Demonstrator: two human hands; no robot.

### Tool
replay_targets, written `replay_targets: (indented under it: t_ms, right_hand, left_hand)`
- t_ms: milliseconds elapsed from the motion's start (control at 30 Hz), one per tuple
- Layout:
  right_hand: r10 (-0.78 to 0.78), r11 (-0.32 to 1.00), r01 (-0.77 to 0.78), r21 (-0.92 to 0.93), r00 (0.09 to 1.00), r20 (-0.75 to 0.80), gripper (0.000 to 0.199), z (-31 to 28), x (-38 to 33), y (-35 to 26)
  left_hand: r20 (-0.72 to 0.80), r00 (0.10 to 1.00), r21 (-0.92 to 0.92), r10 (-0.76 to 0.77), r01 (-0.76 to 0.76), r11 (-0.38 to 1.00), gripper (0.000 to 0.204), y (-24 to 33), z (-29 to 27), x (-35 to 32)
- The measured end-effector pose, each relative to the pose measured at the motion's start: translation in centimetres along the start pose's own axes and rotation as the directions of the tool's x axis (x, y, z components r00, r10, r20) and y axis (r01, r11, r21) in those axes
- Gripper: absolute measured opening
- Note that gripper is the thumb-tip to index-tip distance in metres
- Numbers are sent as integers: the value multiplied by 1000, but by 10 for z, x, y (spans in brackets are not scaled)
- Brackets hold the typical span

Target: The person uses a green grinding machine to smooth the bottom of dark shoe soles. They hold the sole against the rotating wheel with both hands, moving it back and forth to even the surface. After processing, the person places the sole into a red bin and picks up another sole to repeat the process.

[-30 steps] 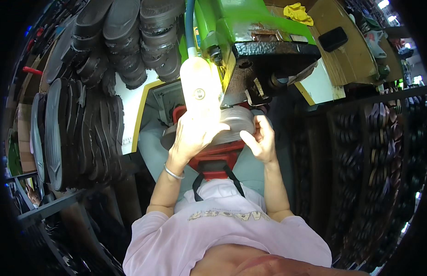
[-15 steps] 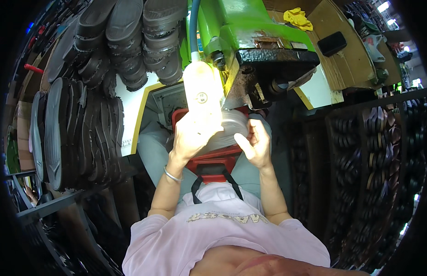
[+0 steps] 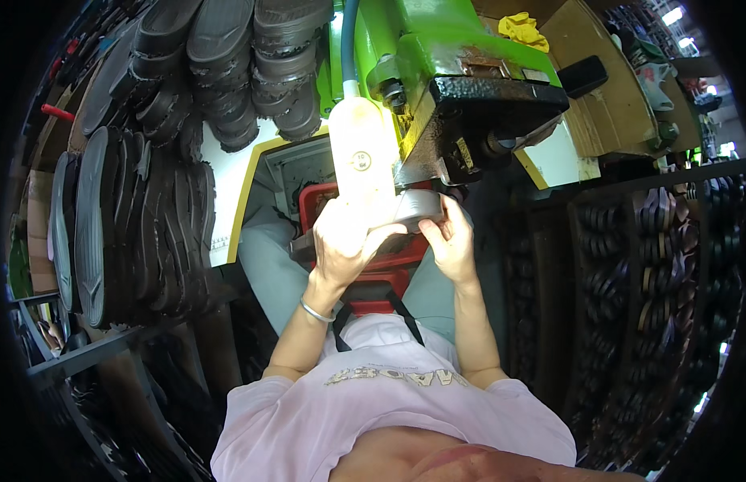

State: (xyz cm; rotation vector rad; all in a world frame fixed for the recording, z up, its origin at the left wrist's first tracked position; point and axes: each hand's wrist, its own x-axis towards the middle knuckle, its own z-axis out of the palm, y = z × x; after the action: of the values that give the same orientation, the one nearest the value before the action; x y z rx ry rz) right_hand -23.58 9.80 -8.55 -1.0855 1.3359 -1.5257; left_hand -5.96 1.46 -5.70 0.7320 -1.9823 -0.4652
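Note:
Under the head of a green machine (image 3: 469,48), I hold a grey slipper sole (image 3: 422,206) between both hands. Its edge now faces up, and its left part is lost behind the lamp's glare. My left hand (image 3: 341,245), with a bangle at the wrist, is closed at the sole's left end, thumb stretched along its near side. At the other end, my right hand (image 3: 451,241) pinches the sole with thumb and fingers. A brightly lit lamp (image 3: 361,153) hangs just above my left hand. The machine's lower working part is hidden.
Stacks of dark slipper soles (image 3: 220,48) with ragged edges stand at far left, with more soles (image 3: 136,233) on edge nearer. A red basket (image 3: 312,201) sits between my knees. At right, a cardboard box (image 3: 622,120) holds a yellow cloth (image 3: 523,30); racks of footwear (image 3: 662,265) stand nearer.
The sole has tilted from showing its broad ribbed face to showing its edge. My left hand has shifted slightly right and nearer; the right stays at the sole's end. The whole view shifted slightly.

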Motion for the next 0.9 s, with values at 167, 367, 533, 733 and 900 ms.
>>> replay_targets:
  t_ms: [167,367,533,733,900]
  right_hand:
    - [-9,1000,9,1,1000,-19,45,-2,4,2]
    - [-44,998,43,-35,999,-17,45,-3,6,-1]
    - [-49,995,49,-82,999,-1,43,-1,7,-4]
    - [-3,1000,3,8,1000,23,45,10,4,-5]
    - [15,999,-14,-43,1000,23,48,3,-2,2]
  left_hand:
    - [33,999,-27,12,-11,1000,37,3,-2,16]
    - [-1,999,-72,-43,43,997,38,9,0,12]
    - [-61,986,-55,-157,154,987,38,8,6,-3]
    - [-135,953,-64,-272,265,962,40,7,5,-23]
    - [-161,971,-69,-177,168,983,40,5,8,-28]
